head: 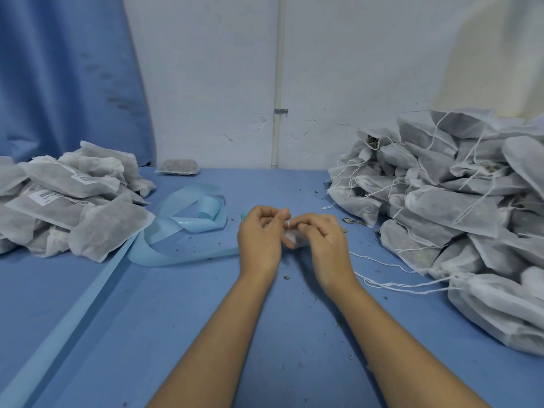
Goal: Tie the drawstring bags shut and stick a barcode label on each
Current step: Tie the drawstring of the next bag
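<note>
A small white drawstring bag (291, 237) sits between my two hands at the middle of the blue table (206, 319); most of it is hidden by my fingers. My left hand (260, 238) pinches the bag's white string near its mouth. My right hand (323, 245) has its fingers curled round the bag's other side and pinches the string too. On the right, a big pile of untied bags (447, 207) trails loose white strings. The left pile of bags (67, 198) carries barcode labels.
A curled light-blue label backing strip (188, 222) lies left of my hands and runs toward the table's near-left edge. One flat filled packet (178, 167) lies by the back wall. Herb crumbs dot the table. A blue curtain hangs behind at the left.
</note>
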`<move>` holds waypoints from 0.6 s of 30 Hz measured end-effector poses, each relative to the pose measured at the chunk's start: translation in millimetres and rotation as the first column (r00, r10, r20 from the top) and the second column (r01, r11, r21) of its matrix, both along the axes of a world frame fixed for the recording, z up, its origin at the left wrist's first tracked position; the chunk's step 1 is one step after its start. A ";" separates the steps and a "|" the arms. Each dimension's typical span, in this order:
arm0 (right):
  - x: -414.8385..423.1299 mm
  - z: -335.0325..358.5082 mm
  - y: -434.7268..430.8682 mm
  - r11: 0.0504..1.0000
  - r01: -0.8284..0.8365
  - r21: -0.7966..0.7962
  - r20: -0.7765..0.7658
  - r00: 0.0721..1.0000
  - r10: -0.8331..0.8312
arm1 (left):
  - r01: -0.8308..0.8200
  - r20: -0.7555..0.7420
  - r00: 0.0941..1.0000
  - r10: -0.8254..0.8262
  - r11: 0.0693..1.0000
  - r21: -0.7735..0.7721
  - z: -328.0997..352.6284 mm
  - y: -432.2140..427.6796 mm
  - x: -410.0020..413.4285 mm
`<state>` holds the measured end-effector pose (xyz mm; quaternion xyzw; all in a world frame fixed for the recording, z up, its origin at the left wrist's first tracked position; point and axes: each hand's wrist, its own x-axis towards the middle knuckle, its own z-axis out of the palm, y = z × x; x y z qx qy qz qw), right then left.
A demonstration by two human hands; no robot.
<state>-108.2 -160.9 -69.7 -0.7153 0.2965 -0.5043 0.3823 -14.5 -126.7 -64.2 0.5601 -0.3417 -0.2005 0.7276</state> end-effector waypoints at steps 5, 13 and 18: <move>4.7 -5.4 -0.5 0.963 -0.015 -0.269 -0.302 0.951 -0.069 | -0.018 0.085 0.996 0.016 1.000 0.025 3.6 0.7 5.5; 9.9 -4.0 -3.9 0.991 -0.101 0.090 0.034 0.995 0.098 | 0.010 -0.002 1.000 -0.010 0.999 -0.040 0.2 0.2 3.8; 7.6 0.3 -5.0 0.960 -0.114 0.256 0.260 0.965 0.045 | 0.098 0.118 0.989 -0.093 0.995 -0.032 -2.6 -1.9 0.3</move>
